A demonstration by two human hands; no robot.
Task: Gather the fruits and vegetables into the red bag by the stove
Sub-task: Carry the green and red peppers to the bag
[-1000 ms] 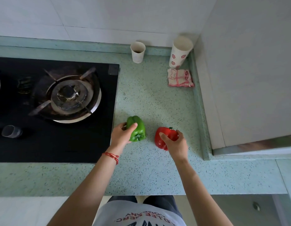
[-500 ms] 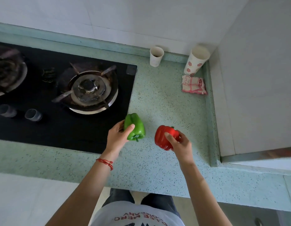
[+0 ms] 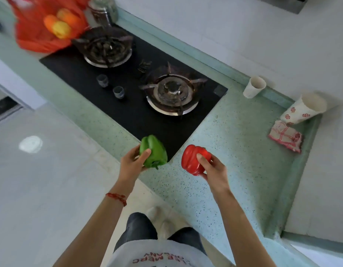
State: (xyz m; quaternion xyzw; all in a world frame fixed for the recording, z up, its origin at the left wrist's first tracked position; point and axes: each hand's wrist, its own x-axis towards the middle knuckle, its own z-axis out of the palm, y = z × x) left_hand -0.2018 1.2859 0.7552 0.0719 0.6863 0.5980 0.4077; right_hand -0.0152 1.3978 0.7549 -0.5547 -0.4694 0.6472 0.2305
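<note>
— What is held in the left hand [image 3: 132, 165]?

— A green pepper [image 3: 153, 151] is gripped by it, the thumb laid across the front of the fruit and the fingers curled behind. The pepper is carried in the air over the near corner of the black stove [image 3: 139, 105], stem end turned down towards the person.

— And the right hand [image 3: 213, 168]?

— A red pepper [image 3: 193, 160] is clasped there, with the thumb pressed on its upper side and the fingers wrapped underneath. It is held above the speckled green counter [image 3: 234, 151], just beside the stove's edge. The two peppers are kept apart, not touching.

— Where is the red bag [image 3: 41, 29] seen?

— At the far left end of the counter, beside the stove's farther burner [image 3: 106, 50]. It is blurred, but orange and yellow round fruits [image 3: 60, 24] can be made out inside its open mouth. It lies well apart from both hands.

— What else is shown on the counter?

— A plain white cup [image 3: 254, 87] is stood against the back ledge, and a taller white cup with red motifs [image 3: 303, 109] is set in the right corner. A folded red-and-white cloth [image 3: 286, 139] is laid just beside that cup. A metal pot [image 3: 102, 11] is visible behind the bag, blurred. A red string bracelet [image 3: 116, 197] is worn on the left wrist.
</note>
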